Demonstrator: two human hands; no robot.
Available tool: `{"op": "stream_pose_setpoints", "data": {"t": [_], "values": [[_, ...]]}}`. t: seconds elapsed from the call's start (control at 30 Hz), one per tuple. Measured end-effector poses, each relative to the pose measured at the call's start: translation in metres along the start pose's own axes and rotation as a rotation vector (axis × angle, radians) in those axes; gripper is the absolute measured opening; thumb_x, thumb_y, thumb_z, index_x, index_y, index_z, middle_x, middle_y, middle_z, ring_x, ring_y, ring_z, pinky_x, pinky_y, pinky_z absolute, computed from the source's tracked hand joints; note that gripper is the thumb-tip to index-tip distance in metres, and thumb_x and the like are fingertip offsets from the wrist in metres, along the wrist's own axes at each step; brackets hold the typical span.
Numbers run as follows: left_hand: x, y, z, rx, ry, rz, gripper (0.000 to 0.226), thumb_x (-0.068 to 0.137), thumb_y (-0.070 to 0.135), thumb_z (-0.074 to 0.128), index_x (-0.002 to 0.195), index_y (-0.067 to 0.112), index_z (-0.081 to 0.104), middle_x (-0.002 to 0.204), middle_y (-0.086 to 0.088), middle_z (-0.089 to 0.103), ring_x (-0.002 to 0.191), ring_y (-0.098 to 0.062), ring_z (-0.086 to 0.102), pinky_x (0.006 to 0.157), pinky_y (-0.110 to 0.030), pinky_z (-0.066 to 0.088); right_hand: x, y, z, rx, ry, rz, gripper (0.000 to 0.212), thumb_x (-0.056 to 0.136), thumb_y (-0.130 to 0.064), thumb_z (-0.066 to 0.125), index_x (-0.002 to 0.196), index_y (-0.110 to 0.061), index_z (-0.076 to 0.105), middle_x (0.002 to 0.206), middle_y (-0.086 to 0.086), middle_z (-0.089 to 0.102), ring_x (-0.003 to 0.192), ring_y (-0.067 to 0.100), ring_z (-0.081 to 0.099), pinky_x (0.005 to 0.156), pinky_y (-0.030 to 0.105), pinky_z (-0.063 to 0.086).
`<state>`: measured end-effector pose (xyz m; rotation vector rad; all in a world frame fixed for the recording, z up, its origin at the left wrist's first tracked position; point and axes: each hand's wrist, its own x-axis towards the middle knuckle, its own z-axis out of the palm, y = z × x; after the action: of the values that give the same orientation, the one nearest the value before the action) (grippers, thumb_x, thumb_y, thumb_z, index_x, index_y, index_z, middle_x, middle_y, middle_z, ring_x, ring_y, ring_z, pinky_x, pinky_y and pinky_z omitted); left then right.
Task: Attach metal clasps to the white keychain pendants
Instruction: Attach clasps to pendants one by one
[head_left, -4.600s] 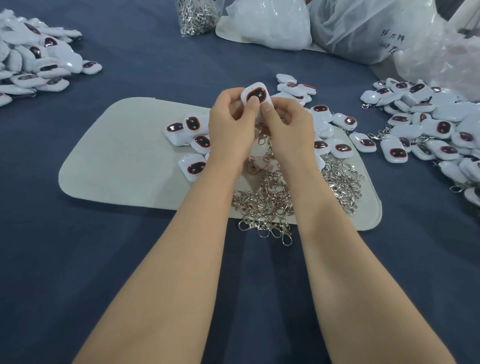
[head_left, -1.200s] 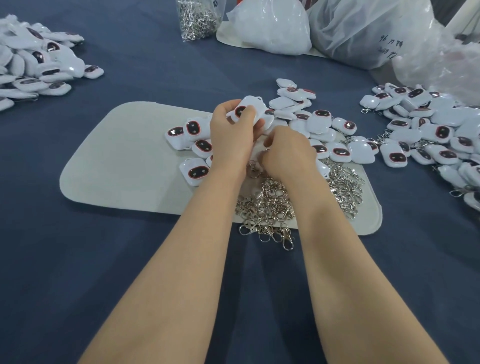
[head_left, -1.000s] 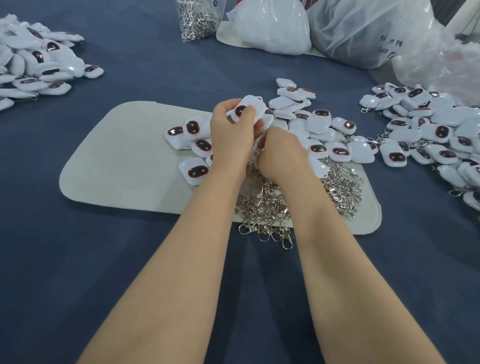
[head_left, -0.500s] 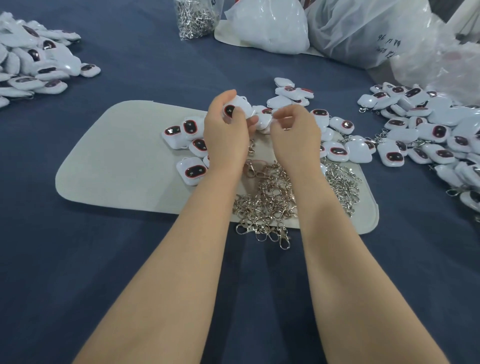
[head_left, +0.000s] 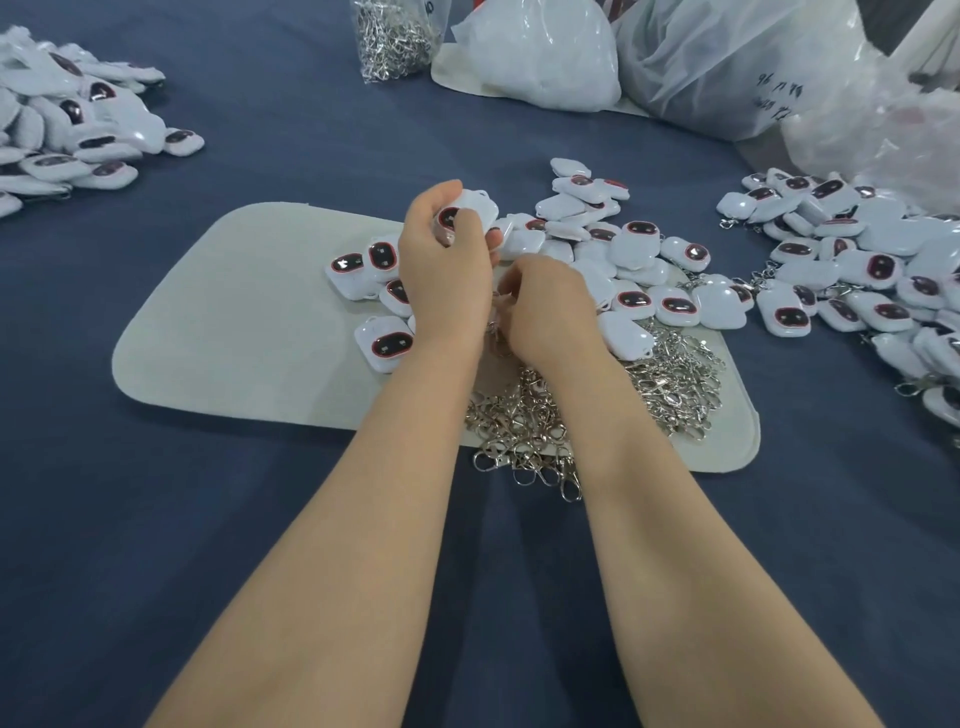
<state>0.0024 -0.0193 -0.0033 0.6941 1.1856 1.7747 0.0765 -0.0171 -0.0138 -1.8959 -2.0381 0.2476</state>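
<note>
My left hand (head_left: 441, 270) grips a white keychain pendant (head_left: 475, 208) with a dark red-rimmed face, held above the pale felt mat (head_left: 234, 322). My right hand (head_left: 545, 312) is lower, fingers curled down at the pile of silver metal clasps (head_left: 524, 431); a clasp seems pinched at its fingertips, though the fingers hide most of it. Loose white pendants (head_left: 634, 260) lie heaped on the mat behind both hands, and a few more pendants (head_left: 387, 343) lie left of my left wrist.
A heap of pendants with clasps (head_left: 857, 270) lies at the right on the blue cloth (head_left: 156, 519). Another pendant heap (head_left: 67, 130) is far left. A clear bag of clasps (head_left: 389, 36) and white plastic bags (head_left: 540, 57) stand at the back.
My right hand has dropped from beside the pendant down onto the clasp pile. My left hand keeps holding the pendant in about the same place.
</note>
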Motion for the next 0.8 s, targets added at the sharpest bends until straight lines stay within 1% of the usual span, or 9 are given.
{"op": "stream_pose_setpoints", "data": {"t": [0.13,0.23,0.3,0.37,0.43,0.5,0.6,0.7,0.8], "values": [[0.0,-0.001,0.001,0.029,-0.051,0.019,0.03,0.093,0.0,0.041,0.114,0.015,0.056,0.124,-0.009,0.055,0.073,-0.013,0.067,0.075,-0.027,0.057,0.001,0.005,0.001,0.119,0.04,-0.009,0.028,0.087,-0.006,0.051,0.114,-0.009,0.057,0.112,0.011,0.062,0.105,0.028,0.055,0.082,0.031,0.042],[0.001,-0.001,0.0,0.059,-0.095,0.051,0.029,0.093,-0.003,0.041,0.107,0.017,0.058,0.116,-0.002,0.057,0.095,-0.025,0.067,0.077,-0.026,0.056,0.003,0.006,-0.003,0.434,0.232,0.058,0.019,0.09,-0.005,0.052,0.106,-0.011,0.061,0.099,0.002,0.063,0.088,0.015,0.054,0.074,0.015,0.034],[0.001,-0.002,0.0,0.155,-0.119,0.088,0.027,0.092,-0.001,0.043,0.099,0.017,0.062,0.104,0.003,0.06,0.087,-0.02,0.068,0.085,-0.035,0.056,0.006,0.007,-0.009,0.688,0.329,0.145,0.014,0.09,-0.005,0.054,0.097,-0.015,0.06,0.091,-0.001,0.063,0.08,0.012,0.055,0.074,0.016,0.039],[0.0,-0.004,0.001,0.274,-0.145,0.146,0.024,0.092,0.001,0.046,0.092,0.017,0.063,0.092,0.008,0.06,0.082,-0.02,0.067,0.088,-0.039,0.053,0.007,0.008,-0.016,1.064,0.349,0.251,0.017,0.089,-0.001,0.053,0.085,-0.017,0.057,0.078,0.001,0.062,0.067,0.014,0.058,0.069,0.024,0.047],[-0.001,-0.007,0.002,0.387,-0.177,0.207,0.018,0.091,0.006,0.051,0.092,0.017,0.064,0.084,0.014,0.058,0.079,-0.013,0.063,0.083,-0.03,0.051,0.008,0.009,-0.021,1.396,0.339,0.311,0.021,0.09,0.005,0.05,0.084,-0.014,0.055,0.07,0.001,0.058,0.057,0.01,0.054,0.06,0.019,0.048],[-0.003,-0.009,0.002,0.481,-0.232,0.274,0.012,0.089,0.012,0.057,0.095,0.017,0.066,0.086,0.014,0.059,0.073,0.0,0.053,0.077,-0.014,0.045,0.009,0.01,-0.023,1.555,0.334,0.34,0.018,0.091,0.008,0.048,0.09,-0.009,0.055,0.074,0.004,0.057,0.06,0.01,0.055,0.061,0.016,0.05],[-0.005,-0.012,0.002,0.577,-0.314,0.349,0.012,0.086,0.015,0.063,0.097,0.017,0.068,0.087,0.015,0.052,0.076,0.002,0.051,0.07,0.0,0.035,0.01,0.011,-0.023,1.565,0.333,0.31,0.019,0.091,0.009,0.047,0.091,-0.009,0.055,0.08,0.006,0.059,0.065,0.011,0.058,0.063,0.016,0.051],[-0.005,-0.014,0.002,0.632,-0.325,0.372,0.009,0.086,0.018,0.066,0.094,0.022,0.066,0.085,0.015,0.047,0.078,-0.002,0.051,0.069,-0.001,0.036,0.011,0.011,-0.023,1.395,0.348,0.267,0.025,0.089,0.009,0.046,0.084,-0.014,0.056,0.077,0.003,0.063,0.066,0.01,0.06,0.065,0.02,0.05],[-0.004,-0.015,0.002,0.647,-0.294,0.392,0.004,0.087,0.023,0.067,0.088,0.025,0.063,0.084,0.011,0.05,0.074,-0.001,0.048,0.066,-0.003,0.035,0.011,0.012,-0.021,1.231,0.345,0.225,0.03,0.084,0.009,0.041,0.086,-0.016,0.057,0.081,0.002,0.067,0.079,0.019,0.063,0.081,0.036,0.054]]}}
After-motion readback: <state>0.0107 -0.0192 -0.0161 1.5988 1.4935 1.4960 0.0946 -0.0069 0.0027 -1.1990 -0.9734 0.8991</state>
